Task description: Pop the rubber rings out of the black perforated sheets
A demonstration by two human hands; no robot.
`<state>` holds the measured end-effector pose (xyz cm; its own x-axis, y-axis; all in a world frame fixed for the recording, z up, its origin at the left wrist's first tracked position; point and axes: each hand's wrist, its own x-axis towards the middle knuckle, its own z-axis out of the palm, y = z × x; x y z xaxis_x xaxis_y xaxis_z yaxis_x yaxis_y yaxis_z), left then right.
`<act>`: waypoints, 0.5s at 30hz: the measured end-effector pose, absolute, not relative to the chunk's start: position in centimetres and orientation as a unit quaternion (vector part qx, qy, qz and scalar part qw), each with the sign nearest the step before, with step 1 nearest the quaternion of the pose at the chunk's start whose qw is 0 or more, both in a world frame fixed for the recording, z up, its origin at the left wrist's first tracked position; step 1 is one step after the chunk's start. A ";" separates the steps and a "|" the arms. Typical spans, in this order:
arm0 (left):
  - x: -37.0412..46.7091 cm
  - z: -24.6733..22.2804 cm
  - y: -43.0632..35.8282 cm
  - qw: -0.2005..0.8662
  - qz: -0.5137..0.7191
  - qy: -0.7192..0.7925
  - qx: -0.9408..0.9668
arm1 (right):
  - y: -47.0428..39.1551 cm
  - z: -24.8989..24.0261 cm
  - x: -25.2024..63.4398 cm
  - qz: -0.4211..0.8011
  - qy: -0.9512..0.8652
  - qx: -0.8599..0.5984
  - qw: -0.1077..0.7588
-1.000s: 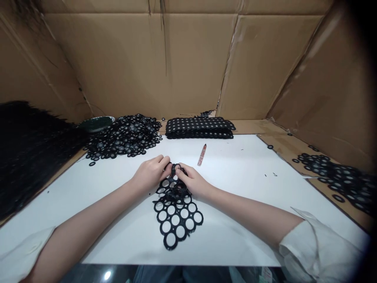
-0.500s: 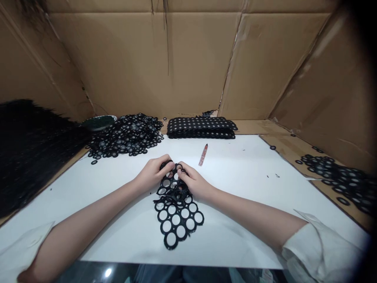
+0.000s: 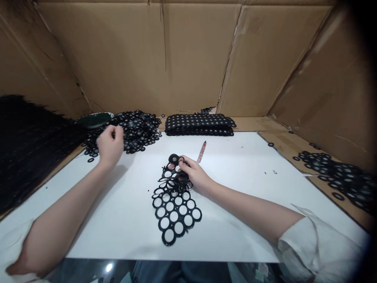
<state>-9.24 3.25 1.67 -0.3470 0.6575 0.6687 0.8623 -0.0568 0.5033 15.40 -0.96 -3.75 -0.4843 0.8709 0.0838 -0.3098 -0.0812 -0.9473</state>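
Note:
My right hand [image 3: 193, 173] pinches the upper end of a black mesh of joined rings [image 3: 173, 216], whose lower part lies flat on the white board [image 3: 235, 232]. The mesh is bunched near my fingers, with one ring standing at its top left. My left hand [image 3: 110, 145] is raised at the front of the pile of loose black rings [image 3: 138, 129], its fingers curled together. Whatever they hold, if anything, is too small to make out.
Behind the board lies a folded black dotted sheet [image 3: 200, 125]. A reddish pen-like tool [image 3: 202, 152] rests on the board. More rings [image 3: 341, 169] lie on cardboard at right. Black strands [image 3: 26, 145] and a green-filled dish [image 3: 96, 120] are at left.
My left hand has let go of the mesh and moved left and up to the ring pile. My right hand keeps its hold, and the mesh top is more exposed.

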 end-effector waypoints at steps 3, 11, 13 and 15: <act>-13.8 1.3 4.5 0.195 -0.421 -0.742 -0.483 | -1.0 -3.7 15.5 0.689 -0.519 -0.269 0.428; -19.9 -1.3 5.0 0.158 -0.351 -0.827 -0.409 | -0.9 -3.5 15.6 0.703 -0.502 -0.272 0.423; -20.1 -1.8 5.1 0.145 -0.342 -0.832 -0.413 | -0.9 -3.4 15.7 0.701 -0.504 -0.276 0.423; -20.0 -2.0 5.3 0.140 -0.337 -0.832 -0.418 | -0.9 -3.4 15.7 0.702 -0.504 -0.274 0.423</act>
<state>-20.00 5.25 -1.99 -0.6113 0.6008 0.5151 0.7899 0.4234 0.4436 15.71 -0.90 -3.42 -0.4926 0.8692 0.0423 -0.3178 -0.1345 -0.9386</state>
